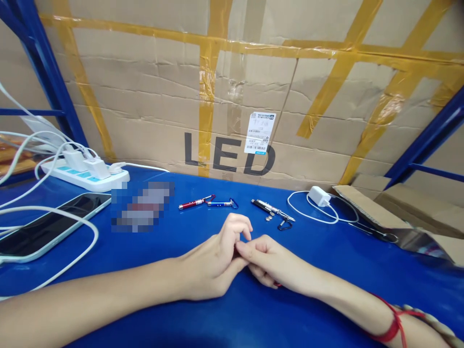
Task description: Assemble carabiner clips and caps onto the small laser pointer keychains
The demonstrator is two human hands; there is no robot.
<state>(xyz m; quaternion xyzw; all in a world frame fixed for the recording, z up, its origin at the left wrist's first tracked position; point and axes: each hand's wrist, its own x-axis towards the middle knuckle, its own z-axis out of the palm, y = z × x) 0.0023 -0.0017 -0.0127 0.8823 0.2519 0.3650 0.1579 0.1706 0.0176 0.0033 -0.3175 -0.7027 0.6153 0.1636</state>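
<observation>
My left hand (212,263) and my right hand (273,263) rest on the blue table (203,314) with their fingertips meeting in the middle. Both hands are curled closed; a small red bit shows under the right hand, too hidden to name. Just beyond the hands lie a red keychain penlight (192,203), a blue keychain penlight (221,204) and a dark penlight taken apart (272,210) with small parts beside it. A red cord wraps my right wrist (393,321).
A phone (47,227) with a white cable lies at the left, behind it a white power strip (85,175) with chargers. A white charger and cable (319,197) sit at the right, by flattened cardboard (395,212). A big taped "LED" carton (232,96) stands behind.
</observation>
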